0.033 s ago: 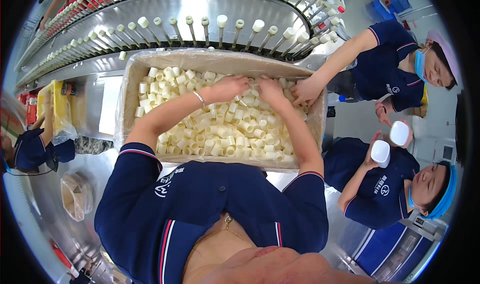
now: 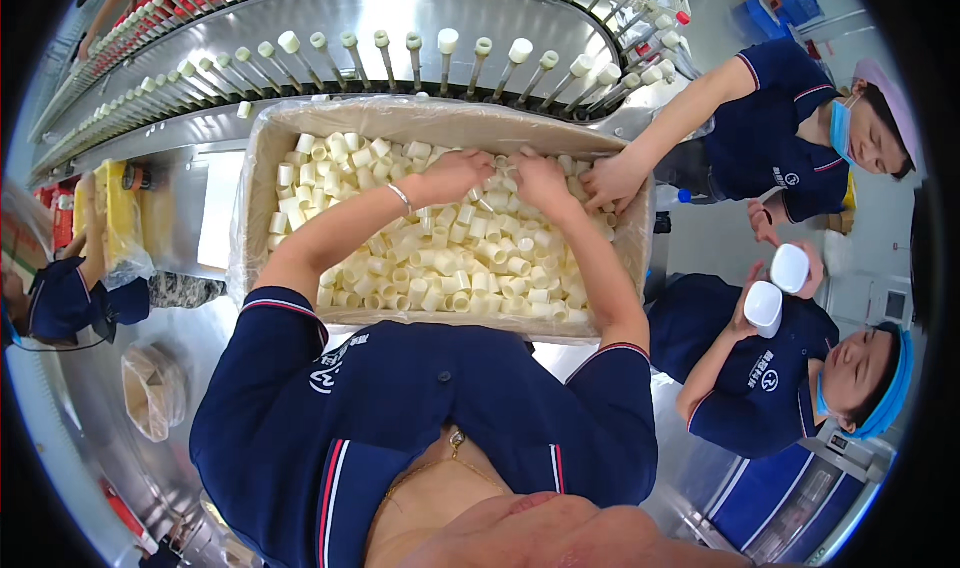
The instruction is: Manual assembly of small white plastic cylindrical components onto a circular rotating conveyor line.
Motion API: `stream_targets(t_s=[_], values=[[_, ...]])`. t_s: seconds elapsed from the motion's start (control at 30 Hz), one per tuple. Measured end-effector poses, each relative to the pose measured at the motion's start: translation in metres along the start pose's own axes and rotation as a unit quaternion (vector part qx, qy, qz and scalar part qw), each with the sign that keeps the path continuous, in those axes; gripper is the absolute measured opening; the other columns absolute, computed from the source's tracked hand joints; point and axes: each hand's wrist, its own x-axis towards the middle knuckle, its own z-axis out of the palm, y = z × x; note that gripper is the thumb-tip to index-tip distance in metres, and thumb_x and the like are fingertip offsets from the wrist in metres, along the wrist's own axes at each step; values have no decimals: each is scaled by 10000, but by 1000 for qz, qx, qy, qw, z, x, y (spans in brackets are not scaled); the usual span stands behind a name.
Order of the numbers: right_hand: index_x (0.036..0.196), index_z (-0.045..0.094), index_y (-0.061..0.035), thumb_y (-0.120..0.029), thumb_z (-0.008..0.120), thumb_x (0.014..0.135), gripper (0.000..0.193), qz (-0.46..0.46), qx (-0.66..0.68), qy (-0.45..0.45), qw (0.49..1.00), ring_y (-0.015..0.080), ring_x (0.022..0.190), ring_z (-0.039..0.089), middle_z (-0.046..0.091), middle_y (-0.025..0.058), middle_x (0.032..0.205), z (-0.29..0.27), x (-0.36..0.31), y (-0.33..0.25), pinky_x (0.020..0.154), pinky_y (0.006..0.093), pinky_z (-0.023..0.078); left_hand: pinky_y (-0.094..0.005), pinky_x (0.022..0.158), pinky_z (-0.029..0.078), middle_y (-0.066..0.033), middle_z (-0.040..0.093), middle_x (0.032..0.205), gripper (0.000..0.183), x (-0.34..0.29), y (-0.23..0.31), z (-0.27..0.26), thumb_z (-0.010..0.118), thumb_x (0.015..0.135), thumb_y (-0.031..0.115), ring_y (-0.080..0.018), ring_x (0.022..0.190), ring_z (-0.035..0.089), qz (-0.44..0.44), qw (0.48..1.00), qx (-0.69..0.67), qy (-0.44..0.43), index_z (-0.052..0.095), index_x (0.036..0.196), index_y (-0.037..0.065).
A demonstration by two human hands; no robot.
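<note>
Front-row pins [image 2: 382,41] shifted slightly right since the earlier frame; at far right, a co-worker's two white containers [image 2: 790,267] sit a touch closer together. Both grips look about unchanged.

Progress: loose cream cylinders [image 2: 430,260] cover most of the box [image 2: 400,118], lying at all angles, so by my read most of the stock is unsorted. No finished batch visible. Some front pins carry wider white caps [image 2: 447,41], others show only narrow tips; can't give a done/left split.

Left grip [image 2: 458,175]: fingers curled down into the cylinders near the far wall. Right grip [image 2: 541,178]: just beside it, fingertips also among the pieces. Can't tell whether either pinches one.

Room: tight at the far right. A co-worker's hand [image 2: 612,181] reaches in just beside the right grip, by the right wall. Pins stand close beyond the far wall. Forearms cross the near edge. More room toward the left and near parts of the box.
</note>
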Motion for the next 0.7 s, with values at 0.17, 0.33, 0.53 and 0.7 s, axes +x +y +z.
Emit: stream_targets(t_s=[0.17, 0.33, 0.53, 0.7], values=[[1046, 648, -98, -215, 696, 763, 309, -79, 74, -114, 988, 359, 892, 613, 604, 115, 1034, 7, -12, -1, 785, 447, 491, -412, 814, 502, -119, 541, 1010, 250, 6, 0, 11, 617, 785, 74, -307, 1045, 554, -150, 981, -68, -106, 603, 1035, 76], [1106, 626, -92, -159, 737, 743, 386, -141, 141, -110, 974, 272, 848, 614, 613, 80, 993, 4, -12, 4, 761, 373, 492, -418, 806, 492, -124, 556, 1014, 309, -2, -16, 3, 702, 748, 71, -317, 1039, 561, -130, 982, -98, -99, 590, 1035, 65], [1063, 565, -39, -62, 674, 865, 227, -14, 507, -99, 856, 33, 792, 493, 565, -21, 939, -28, 0, -15, 685, 215, 430, -367, 782, 481, -95, 578, 953, 384, -18, -5, -49, 746, 731, 91, -256, 929, 579, -221, 933, -283, -13, 588, 1081, 83], [1057, 573, -57, -113, 650, 873, 207, -86, 329, 142, 930, 86, 695, 521, 590, -3, 813, -83, 38, -41, 599, 264, 413, -306, 778, 481, -24, 575, 981, 338, -24, 8, -101, 717, 798, 53, -151, 864, 556, -186, 892, -408, 51, 573, 1103, 56]])
